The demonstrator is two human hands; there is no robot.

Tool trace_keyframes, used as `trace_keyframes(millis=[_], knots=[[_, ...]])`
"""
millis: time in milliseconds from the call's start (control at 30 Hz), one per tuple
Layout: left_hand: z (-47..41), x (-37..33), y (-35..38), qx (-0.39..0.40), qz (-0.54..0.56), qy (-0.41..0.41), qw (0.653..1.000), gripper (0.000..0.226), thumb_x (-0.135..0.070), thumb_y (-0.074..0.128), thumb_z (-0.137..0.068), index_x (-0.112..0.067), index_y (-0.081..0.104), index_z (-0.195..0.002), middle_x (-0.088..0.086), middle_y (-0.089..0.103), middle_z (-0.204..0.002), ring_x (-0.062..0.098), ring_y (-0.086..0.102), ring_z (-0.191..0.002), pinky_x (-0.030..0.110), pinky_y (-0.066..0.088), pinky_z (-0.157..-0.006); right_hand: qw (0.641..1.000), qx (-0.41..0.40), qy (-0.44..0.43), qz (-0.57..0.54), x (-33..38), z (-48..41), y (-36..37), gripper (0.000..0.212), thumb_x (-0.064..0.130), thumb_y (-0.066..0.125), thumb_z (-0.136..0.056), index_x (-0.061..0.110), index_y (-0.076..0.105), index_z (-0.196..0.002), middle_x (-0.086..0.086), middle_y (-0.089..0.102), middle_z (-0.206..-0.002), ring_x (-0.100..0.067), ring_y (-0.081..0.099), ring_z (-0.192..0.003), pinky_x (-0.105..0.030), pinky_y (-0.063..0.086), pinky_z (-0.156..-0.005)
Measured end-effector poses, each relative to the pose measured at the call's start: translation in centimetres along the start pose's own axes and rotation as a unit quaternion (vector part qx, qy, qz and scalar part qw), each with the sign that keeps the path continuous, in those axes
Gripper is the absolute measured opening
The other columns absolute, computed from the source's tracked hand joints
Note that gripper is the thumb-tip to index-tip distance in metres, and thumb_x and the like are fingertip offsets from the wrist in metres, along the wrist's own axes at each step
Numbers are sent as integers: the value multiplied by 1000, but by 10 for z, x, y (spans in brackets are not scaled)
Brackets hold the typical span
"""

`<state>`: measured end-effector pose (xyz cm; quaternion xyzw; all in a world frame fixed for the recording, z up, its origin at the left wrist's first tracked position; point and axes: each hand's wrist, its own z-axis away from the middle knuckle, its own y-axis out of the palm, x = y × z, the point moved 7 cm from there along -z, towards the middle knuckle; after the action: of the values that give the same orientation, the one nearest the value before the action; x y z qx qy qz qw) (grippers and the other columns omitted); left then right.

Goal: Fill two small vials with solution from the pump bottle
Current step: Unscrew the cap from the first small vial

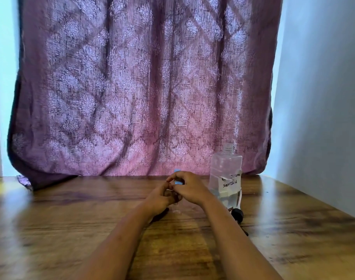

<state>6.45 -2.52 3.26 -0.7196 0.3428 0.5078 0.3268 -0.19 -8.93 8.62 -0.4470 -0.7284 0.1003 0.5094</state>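
Blue-capped vial (pixel 178 181), mid-tabletop (pixel 71 219): left hand (pixel 160 199) curled round its body, right hand (pixel 189 188) pinching its top. Likely light, slick and breakable; hold the body firmly, turn only the top. Bottle (pixel 226 174), neck open, stands just right, with its pump (pixel 237 214) lying at the base.

Both forearms run from bottom edge to lower centre. L hand (pixel 161 198) fingers curled, contents hidden. R hand (pixel 189 188) pinches blue cap (pixel 178 181); fingertips touching.

Daylight glows through the curtain (pixel 142 87), glare streaks the table (pixel 51 229), soft blur throughout, edges bowed
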Motion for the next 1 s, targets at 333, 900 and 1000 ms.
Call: trace_keyframes(millis=[333, 900, 1000], knots=[[-4, 1, -1, 4, -17, 7, 1000, 32, 7, 59, -85, -19, 58, -103, 1, 69, -91, 6, 67, -82, 18, 53, -70, 994, -21, 1, 104, -9, 0, -3, 23, 32, 69, -84, 14, 66, -98, -2, 64, -97, -13, 60, -85, -25, 51, -74], [0, -1, -4, -19, -65, -6, 998, 25, 4, 61, -85, -1, 55, -108, 18, 66, -101, 20, 63, -91, 38, 51, -91, 970, -30, -16, 240, -1, 5, -6, 36, 52, 63, -82, 18, 60, -95, 5, 56, -86, -11, 53, -74, -22, 36, -59], [1, 0, -3, -15, -51, -15, 998, 27, 3, 61, -86, 1, 52, -112, 22, 66, -104, 23, 63, -93, 38, 50, -93, 974, -37, -5, 225, -1, 4, -8, 28, 40, 66, -82, 15, 63, -96, -2, 64, -92, -13, 55, -75, -24, 38, -62]])
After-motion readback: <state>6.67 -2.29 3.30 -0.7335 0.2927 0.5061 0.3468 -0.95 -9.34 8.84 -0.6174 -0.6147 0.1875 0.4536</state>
